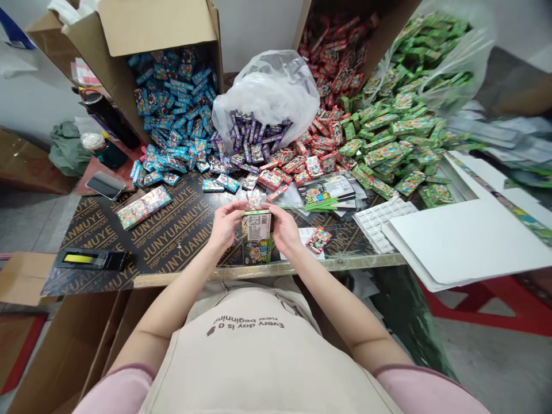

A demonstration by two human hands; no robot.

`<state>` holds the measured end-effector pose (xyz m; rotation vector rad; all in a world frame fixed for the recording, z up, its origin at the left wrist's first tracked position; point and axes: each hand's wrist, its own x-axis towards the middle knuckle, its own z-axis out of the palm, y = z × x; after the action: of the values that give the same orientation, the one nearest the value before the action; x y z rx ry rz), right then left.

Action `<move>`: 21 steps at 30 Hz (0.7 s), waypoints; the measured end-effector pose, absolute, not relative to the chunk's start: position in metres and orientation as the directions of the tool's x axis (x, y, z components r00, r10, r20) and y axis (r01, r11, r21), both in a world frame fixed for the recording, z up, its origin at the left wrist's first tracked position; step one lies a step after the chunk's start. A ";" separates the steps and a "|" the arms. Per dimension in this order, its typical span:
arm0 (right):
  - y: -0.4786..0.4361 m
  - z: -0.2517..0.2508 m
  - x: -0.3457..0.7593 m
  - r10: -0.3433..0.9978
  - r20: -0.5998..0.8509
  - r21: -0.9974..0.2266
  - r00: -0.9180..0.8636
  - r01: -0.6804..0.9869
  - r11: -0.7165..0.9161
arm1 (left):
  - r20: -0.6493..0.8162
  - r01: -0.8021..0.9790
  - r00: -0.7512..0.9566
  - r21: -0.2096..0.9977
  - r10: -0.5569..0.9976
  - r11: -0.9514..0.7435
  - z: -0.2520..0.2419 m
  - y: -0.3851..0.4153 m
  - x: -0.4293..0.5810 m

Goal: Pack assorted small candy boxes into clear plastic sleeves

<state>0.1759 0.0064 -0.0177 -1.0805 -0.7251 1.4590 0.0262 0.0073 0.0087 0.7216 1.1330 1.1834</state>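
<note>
The left hand [225, 225] and the right hand [283, 227] were both half closed around the upper part of a small printed box [256, 238], holding it upright from either side at the middle of the near table edge. A small packet [254, 199] stood at the top of the box, between the hands; whether it was partly inside the box could not be told.

The table was a black plywood board [170, 241] printed with gold lettering. A loose red packet [319, 239] lay just beside the right hand, and a stack of flat printed cards [330, 192] lay beyond it. A wrapped bundle of packets [144, 207] sat left of the hands, with a phone [106, 185] farther out at the upper left.

Heaps of packets filled the far side of the table. Blue ones [172, 132] spilled from a cardboard box [125, 52] at the upper left, purple ones [254, 138] lay at the middle below a clear plastic bag [267, 98], and red ones [336, 63] and green ones [401, 126] covered the upper right. A white tray [382, 224] and a large white board [468, 241] lay at the right. The person's beige apron [254, 356] and pink sleeves [114, 391] showed along the bottom of the frame.
</note>
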 end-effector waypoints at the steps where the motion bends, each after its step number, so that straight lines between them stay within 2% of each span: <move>1: 0.006 -0.017 0.177 0.978 -0.194 -0.906 0.072 -0.394 -0.151 | -0.256 -0.308 -0.019 0.921 0.966 0.238 0.009 0.006 0.025; 5: 0.000 -0.014 0.186 0.990 0.050 -0.975 0.135 -0.207 0.077 | 0.022 -0.053 0.016 0.998 1.000 -0.021 0.012 0.000 0.017; 8: -0.005 -0.011 0.197 0.982 0.183 -0.980 0.046 -0.075 0.186 | 0.091 0.113 0.106 0.988 0.990 -0.103 0.019 0.000 0.011; 12: -0.004 -0.004 0.204 0.989 0.142 -0.990 0.030 -0.001 0.142 | 0.011 0.204 0.138 0.978 0.990 -0.039 0.027 0.010 0.011; 16: 0.004 0.006 0.206 0.998 0.052 -0.998 -0.027 -0.036 0.051 | -0.068 0.221 0.194 0.975 0.979 0.024 0.032 0.018 0.014; 19: 0.008 0.011 0.209 0.996 0.048 -0.999 -0.070 -0.008 0.048 | -0.019 0.296 0.206 0.954 0.978 -0.044 0.034 0.017 0.016; 21: 0.007 0.011 0.211 0.993 0.066 -0.998 -0.094 0.020 0.068 | 0.109 0.366 0.229 0.911 0.967 -0.189 0.033 0.011 0.016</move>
<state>0.2112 0.0070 0.0111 -1.1305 -1.3256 1.2167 0.0161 0.0112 0.0329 1.7039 1.2507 0.9484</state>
